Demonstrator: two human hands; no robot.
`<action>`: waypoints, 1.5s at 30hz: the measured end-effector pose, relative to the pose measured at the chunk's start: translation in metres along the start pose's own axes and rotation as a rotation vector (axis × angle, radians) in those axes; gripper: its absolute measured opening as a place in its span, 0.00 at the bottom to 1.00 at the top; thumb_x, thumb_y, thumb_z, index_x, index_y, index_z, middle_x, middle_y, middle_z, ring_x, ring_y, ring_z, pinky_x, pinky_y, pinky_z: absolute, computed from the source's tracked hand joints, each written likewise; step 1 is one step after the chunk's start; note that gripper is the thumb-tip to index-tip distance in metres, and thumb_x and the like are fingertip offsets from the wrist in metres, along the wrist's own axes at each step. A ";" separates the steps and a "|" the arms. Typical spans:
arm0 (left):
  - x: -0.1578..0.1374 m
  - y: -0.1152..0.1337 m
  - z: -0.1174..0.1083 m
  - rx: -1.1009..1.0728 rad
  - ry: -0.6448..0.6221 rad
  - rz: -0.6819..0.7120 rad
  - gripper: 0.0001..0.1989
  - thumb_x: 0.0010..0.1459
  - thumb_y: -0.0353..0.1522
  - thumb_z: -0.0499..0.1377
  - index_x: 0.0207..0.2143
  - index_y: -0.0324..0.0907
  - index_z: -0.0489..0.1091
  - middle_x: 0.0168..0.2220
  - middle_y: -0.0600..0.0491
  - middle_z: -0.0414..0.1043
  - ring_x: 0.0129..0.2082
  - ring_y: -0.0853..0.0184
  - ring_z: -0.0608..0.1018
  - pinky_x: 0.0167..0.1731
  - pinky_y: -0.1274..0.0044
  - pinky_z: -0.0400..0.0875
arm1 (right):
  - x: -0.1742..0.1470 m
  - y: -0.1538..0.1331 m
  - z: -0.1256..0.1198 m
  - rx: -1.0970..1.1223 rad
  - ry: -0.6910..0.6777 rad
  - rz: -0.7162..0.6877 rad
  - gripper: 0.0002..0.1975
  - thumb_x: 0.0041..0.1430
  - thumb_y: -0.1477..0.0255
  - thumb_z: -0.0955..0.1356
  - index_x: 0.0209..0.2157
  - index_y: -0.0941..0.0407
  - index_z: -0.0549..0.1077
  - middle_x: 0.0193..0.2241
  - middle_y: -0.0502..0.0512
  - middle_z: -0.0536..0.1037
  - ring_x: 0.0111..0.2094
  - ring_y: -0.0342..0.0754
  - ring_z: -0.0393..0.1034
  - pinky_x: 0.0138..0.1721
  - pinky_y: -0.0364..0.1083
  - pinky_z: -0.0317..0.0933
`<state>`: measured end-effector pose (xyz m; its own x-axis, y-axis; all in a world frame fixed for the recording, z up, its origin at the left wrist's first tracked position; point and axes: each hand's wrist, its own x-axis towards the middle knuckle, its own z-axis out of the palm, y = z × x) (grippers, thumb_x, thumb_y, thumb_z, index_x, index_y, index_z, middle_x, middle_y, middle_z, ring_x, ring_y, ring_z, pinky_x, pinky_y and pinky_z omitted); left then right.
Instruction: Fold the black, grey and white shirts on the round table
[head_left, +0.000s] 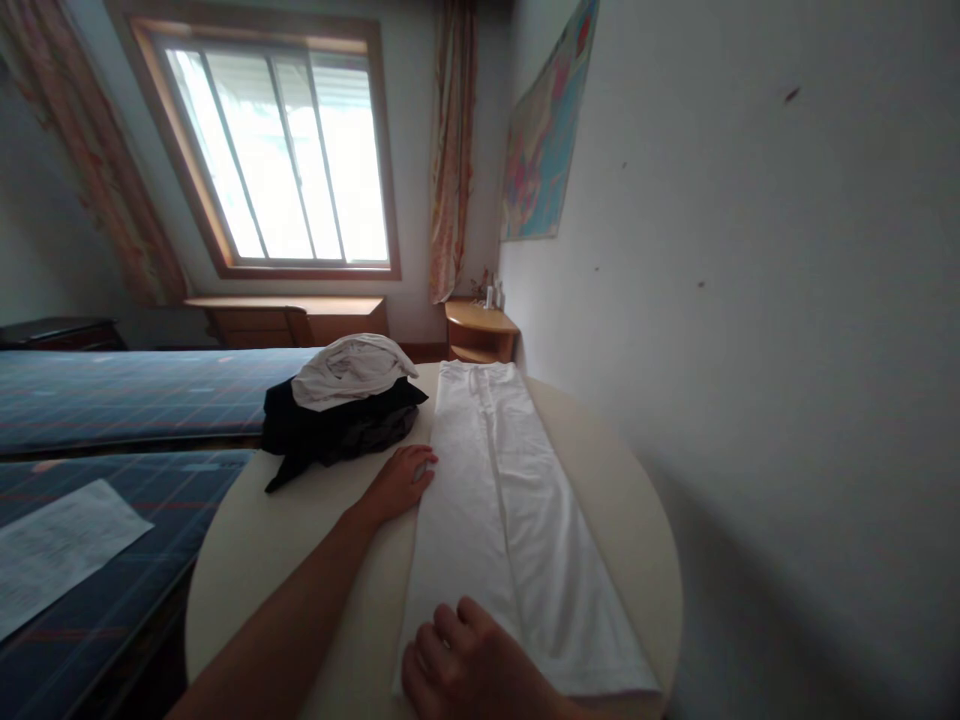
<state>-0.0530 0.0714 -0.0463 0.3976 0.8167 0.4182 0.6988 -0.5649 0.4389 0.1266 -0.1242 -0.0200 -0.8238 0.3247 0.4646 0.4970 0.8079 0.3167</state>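
White trousers (491, 480) lie flat on a round cream table (247, 560), waistband at the far side and both legs towards me. At the left edge of the trousers, about halfway along, my left hand (397, 485) has its thumb and fingers closed on the cloth. My right hand (472, 660) is at the near end of the left-side leg, fingers curled over the hem corner; its fingertips are partly hidden. Left of the trousers sits a heap of clothes, a light grey garment (352, 370) on top of black ones (337, 430).
A wall (750, 350) runs close along the table's right. On the left are beds with blue checked covers (150, 400) and a sheet of paper (67, 550). Beyond stand a wooden desk (345, 320) beneath the window and a corner shelf (480, 318).
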 end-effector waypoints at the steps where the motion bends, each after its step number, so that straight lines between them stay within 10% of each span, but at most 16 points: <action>1: 0.000 0.000 0.000 -0.006 0.003 0.001 0.15 0.62 0.34 0.54 0.48 0.42 0.74 0.54 0.46 0.73 0.57 0.58 0.72 0.61 0.63 0.64 | 0.003 -0.003 0.002 -0.006 -0.014 0.019 0.11 0.61 0.71 0.68 0.25 0.55 0.67 0.19 0.51 0.70 0.22 0.47 0.62 0.19 0.46 0.46; 30: 0.010 0.041 -0.009 0.443 0.017 -0.321 0.11 0.62 0.28 0.51 0.36 0.40 0.74 0.40 0.44 0.75 0.45 0.56 0.75 0.42 0.69 0.70 | 0.022 -0.020 0.021 0.006 0.159 0.018 0.13 0.60 0.70 0.68 0.23 0.55 0.66 0.17 0.51 0.67 0.21 0.47 0.61 0.20 0.45 0.51; 36: 0.010 0.040 -0.006 0.407 0.065 -0.240 0.14 0.64 0.31 0.52 0.47 0.40 0.73 0.48 0.46 0.75 0.51 0.60 0.75 0.52 0.70 0.69 | 0.018 -0.025 0.032 0.053 -0.033 0.030 0.14 0.60 0.65 0.70 0.24 0.54 0.66 0.18 0.50 0.69 0.19 0.46 0.64 0.15 0.43 0.45; 45: -0.003 0.054 0.002 0.286 -0.315 0.031 0.27 0.65 0.41 0.54 0.65 0.48 0.61 0.69 0.45 0.54 0.69 0.49 0.54 0.66 0.53 0.47 | 0.015 0.024 -0.018 0.689 -0.396 -0.198 0.08 0.66 0.70 0.67 0.46 0.50 0.73 0.39 0.47 0.80 0.31 0.39 0.74 0.26 0.36 0.58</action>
<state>-0.0157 0.0387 -0.0256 0.5518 0.8213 0.1448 0.8032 -0.5701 0.1728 0.1309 -0.1089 0.0099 -0.9780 0.1900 0.0863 0.1597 0.9475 -0.2770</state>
